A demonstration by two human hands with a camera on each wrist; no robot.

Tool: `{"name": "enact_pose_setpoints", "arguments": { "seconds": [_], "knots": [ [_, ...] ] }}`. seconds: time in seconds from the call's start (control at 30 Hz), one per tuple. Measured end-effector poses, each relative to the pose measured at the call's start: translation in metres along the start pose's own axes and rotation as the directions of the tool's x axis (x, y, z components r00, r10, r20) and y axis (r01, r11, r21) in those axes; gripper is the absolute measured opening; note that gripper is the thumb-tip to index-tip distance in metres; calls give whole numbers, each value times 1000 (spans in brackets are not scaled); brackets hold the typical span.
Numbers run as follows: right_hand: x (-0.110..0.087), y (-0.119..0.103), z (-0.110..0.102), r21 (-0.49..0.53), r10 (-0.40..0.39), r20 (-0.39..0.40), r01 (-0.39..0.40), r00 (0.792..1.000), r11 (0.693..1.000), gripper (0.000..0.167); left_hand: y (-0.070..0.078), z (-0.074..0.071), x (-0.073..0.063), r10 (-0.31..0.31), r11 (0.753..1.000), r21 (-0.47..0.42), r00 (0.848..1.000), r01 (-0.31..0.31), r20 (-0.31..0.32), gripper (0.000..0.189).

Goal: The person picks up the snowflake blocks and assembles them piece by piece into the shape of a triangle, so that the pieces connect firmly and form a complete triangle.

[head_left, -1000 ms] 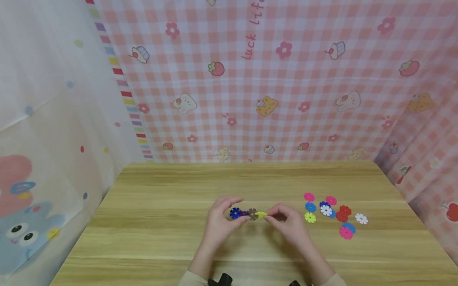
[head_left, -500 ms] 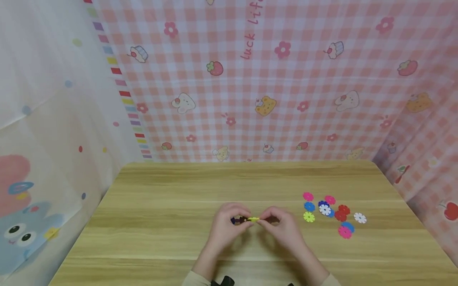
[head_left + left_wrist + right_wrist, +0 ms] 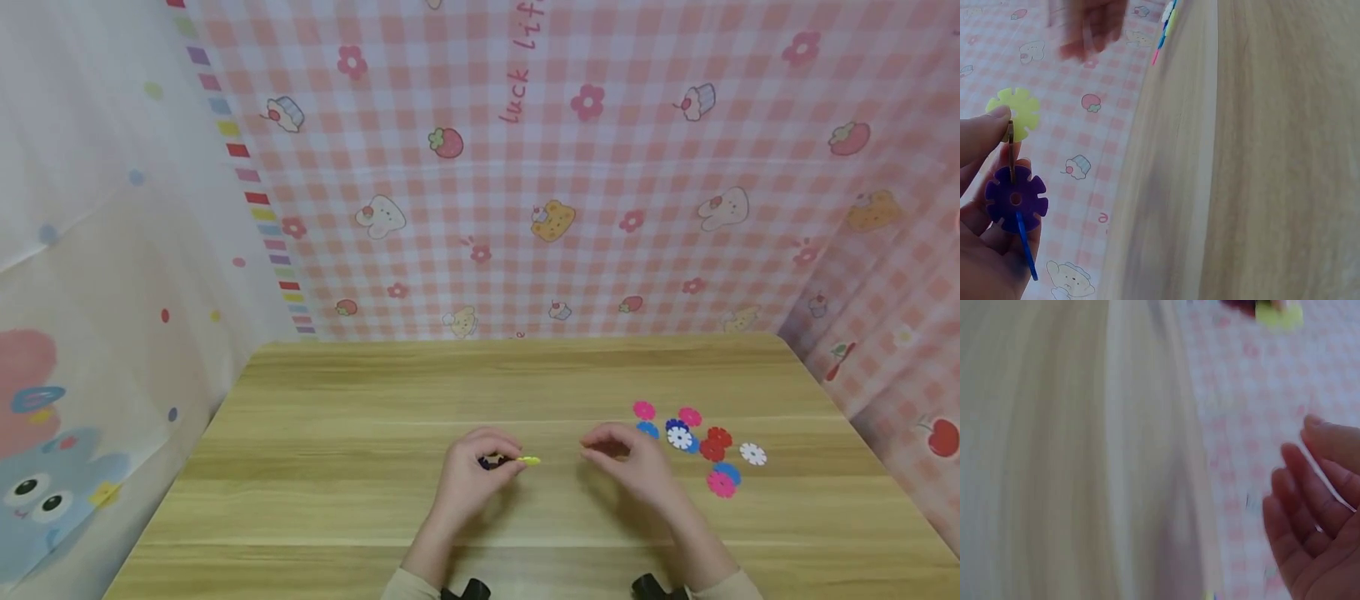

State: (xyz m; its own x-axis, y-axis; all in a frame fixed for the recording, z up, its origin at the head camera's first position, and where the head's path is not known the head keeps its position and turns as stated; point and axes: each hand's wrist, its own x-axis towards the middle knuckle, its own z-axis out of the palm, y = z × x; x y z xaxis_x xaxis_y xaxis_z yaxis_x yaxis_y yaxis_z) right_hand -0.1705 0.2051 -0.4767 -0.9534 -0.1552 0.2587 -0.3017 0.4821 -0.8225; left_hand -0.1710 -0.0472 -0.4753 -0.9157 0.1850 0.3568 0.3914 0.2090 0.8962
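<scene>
My left hand holds a short chain of notched plastic discs above the table. In the left wrist view, thumb and fingers pinch it near the yellow disc at one end. Below that come a brown disc seen edge-on, a purple disc lying against the palm and a blue disc. Most of the chain is hidden by the hand in the head view. My right hand hovers to the right, apart from the chain; the right wrist view shows its fingers relaxed and holding nothing.
Loose notched discs lie on the wooden table at the right: pink, red, white and blue ones among them. Some overlap. A checked pink cloth hangs behind the table.
My right hand first pinched the yellow disc as both hands came together, then let go and moved right, covering a loose yellow disc. The left hand keeps the chain.
</scene>
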Motion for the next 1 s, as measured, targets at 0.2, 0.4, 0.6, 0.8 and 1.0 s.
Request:
{"name": "enact_pose_setpoints", "arguments": {
  "seconds": [0.2, 0.4, 0.6, 0.8, 1.0],
  "knots": [
    [-9, 30, -43, -134, 134, 9, -132, 991, 982, 18, 0, -1, 1, -8, 1000, 16, 1000, 8, 1, 11],
    [-19, 46, -82, -164, 161, -8, -160, 987, 973, 25, -1, -1, 2, -4, 1000, 25, 1000, 4, 4, 11],
    [-37, 68, -124, -189, 228, -52, -234, 972, 954, 32, 0, -1, 0, -21, 1000, -4, 1000, 21, 2, 12],
    [-51, 95, -159, -217, 252, -67, -260, 965, 941, 37, 1, -2, 0, -32, 999, 9, 999, 32, 11, 12],
    [-55, 111, -174, -255, 265, -58, -271, 962, 928, 44, 3, -2, 0, -25, 1000, 7, 1000, 25, 18, 11]
  ]
}}
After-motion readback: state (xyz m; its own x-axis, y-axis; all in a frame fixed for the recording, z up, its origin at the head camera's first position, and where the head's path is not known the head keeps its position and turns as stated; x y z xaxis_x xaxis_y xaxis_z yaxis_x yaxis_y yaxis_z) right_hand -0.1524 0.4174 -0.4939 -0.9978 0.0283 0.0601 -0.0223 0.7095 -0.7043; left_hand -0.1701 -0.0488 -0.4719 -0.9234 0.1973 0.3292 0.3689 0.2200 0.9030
